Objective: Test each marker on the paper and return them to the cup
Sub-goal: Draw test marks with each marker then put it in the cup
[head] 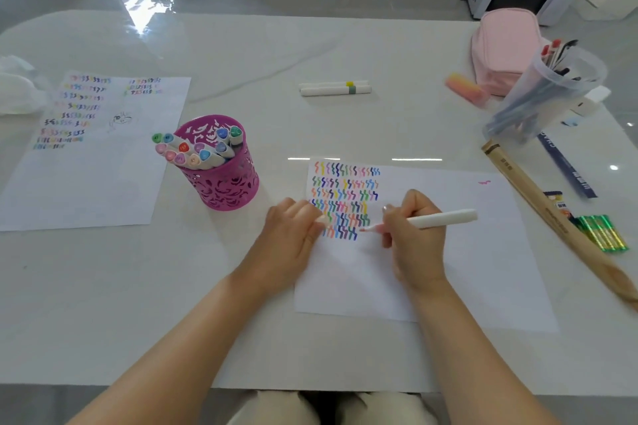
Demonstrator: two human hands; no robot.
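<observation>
Now the white marker (pixel 438 219) is in the right hand (pixel 414 238), whose fingers grasp it like a pen. Its pink tip is down at the paper (pixel 476 269), just right of the lowest row of coloured squiggles, so I judge the testing step is in hand. The left hand (pixel 286 238) rests on the paper's left edge with bent fingers; whether they hold a cap I cannot tell. The next move calls for a short stroke, then capping the marker and carrying it left to the purple cup (pixel 228 186) on the desk (pixel 379 55).
</observation>
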